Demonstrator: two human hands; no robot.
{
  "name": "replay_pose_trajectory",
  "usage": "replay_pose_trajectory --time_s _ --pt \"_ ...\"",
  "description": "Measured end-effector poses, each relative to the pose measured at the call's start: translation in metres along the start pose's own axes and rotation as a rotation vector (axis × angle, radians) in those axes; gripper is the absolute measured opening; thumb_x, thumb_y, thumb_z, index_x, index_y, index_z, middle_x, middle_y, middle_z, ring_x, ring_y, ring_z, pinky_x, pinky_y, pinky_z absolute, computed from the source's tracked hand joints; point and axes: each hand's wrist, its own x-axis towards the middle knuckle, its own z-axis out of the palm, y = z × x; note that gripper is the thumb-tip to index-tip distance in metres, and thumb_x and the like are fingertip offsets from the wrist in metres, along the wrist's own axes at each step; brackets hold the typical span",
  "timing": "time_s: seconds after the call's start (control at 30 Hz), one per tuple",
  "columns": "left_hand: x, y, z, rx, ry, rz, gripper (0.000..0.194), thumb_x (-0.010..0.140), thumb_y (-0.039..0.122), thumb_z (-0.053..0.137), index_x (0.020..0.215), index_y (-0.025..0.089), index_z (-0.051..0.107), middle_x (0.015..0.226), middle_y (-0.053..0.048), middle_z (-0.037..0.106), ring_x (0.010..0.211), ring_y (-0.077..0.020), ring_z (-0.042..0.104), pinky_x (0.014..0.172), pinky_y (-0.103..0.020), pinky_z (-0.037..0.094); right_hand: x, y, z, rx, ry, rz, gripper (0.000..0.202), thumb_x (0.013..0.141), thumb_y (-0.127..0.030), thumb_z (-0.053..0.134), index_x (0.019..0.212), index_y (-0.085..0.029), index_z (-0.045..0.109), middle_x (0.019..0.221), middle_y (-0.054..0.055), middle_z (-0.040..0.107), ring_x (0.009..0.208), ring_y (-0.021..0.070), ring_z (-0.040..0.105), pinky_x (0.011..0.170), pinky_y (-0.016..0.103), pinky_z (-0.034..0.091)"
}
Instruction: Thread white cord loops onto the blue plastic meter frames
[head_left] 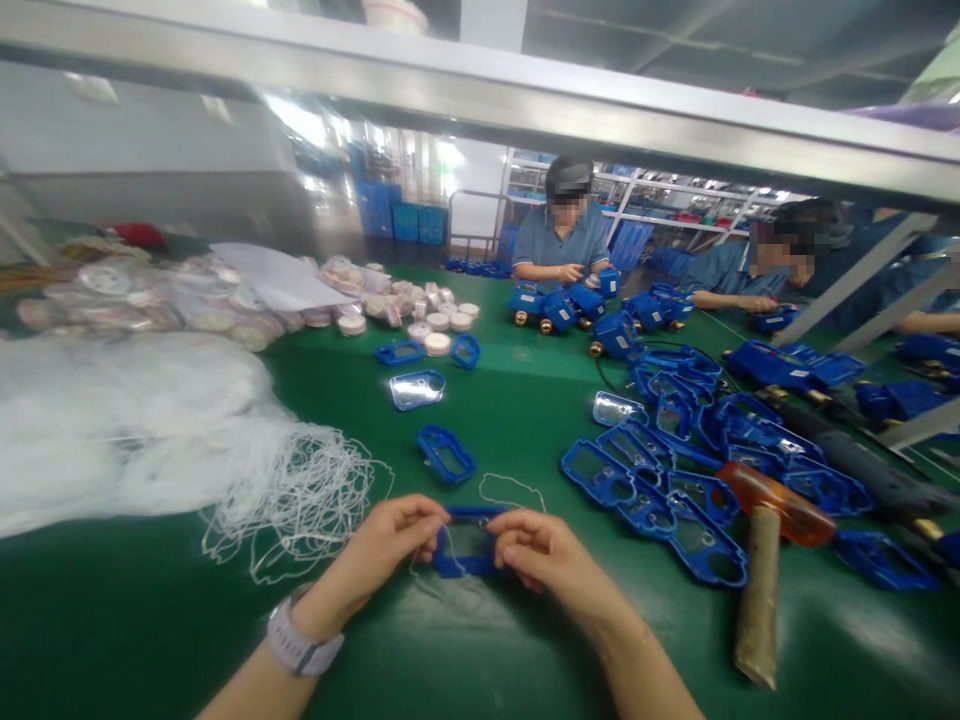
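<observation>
A blue frame lies on the green table between my two hands, close to the front. My left hand is closed at the frame's left end, thumb and fingers pinched together there. At the right end my right hand has its fingers closed on the frame's edge. A thin white cord loops behind the frame, and part of it crosses the frame's left side. Just beyond sits another blue frame. To the left is a tangled pile of white cords.
A mallet lies at the right beside piled blue frames. White plastic bags and white rolls are on the left and farther back. Blue devices stand near co-workers across the table. A metal beam spans above.
</observation>
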Motion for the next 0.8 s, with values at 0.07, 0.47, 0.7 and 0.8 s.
replay_pose_trajectory --time_s 0.07,0.47,0.7,0.8 --pt "0.001 -0.002 0.002 0.001 0.011 -0.008 0.025 0.079 0.036 0.06 0.086 0.012 0.06 0.061 0.003 0.054 0.054 -0.0097 0.051 0.055 -0.023 0.041 0.001 0.003 0.003 -0.03 -0.005 -0.002 0.033 0.074 -0.034 0.065 0.101 -0.014 0.061 0.071 -0.001 0.059 0.049 0.0053 0.042 0.046 0.019 0.03" --pt "-0.005 0.004 -0.006 0.09 -0.055 0.027 0.022 0.082 0.028 0.057 0.095 0.013 0.064 0.072 0.0 0.065 0.065 -0.0122 0.059 0.065 -0.025 0.047 -0.001 -0.004 0.01 -0.579 0.068 -0.153 0.013 0.081 -0.022 0.059 0.072 -0.017 0.066 0.076 0.001 0.06 0.071 0.0136 0.055 0.064 0.023 0.04" --pt "-0.011 0.016 -0.009 0.521 -0.074 -0.011 0.019 0.08 0.03 0.058 0.092 0.02 0.069 0.087 -0.001 0.071 0.078 -0.0166 0.064 0.075 -0.028 0.047 -0.014 -0.021 -0.012 -0.609 -0.055 -0.121 0.021 0.086 -0.022 0.051 0.09 -0.021 0.072 0.084 0.003 0.067 0.076 0.0157 0.059 0.072 0.026 0.043" --pt "-0.014 0.021 -0.002 0.64 -0.012 -0.012 0.016 0.079 0.033 0.058 0.079 0.021 0.068 0.075 0.001 0.07 0.068 -0.0156 0.062 0.064 -0.026 0.045 -0.013 -0.022 -0.016 -0.547 0.009 -0.118 0.02 0.084 -0.024 0.053 0.088 -0.02 0.073 0.084 0.003 0.069 0.076 0.0162 0.06 0.071 0.026 0.044"
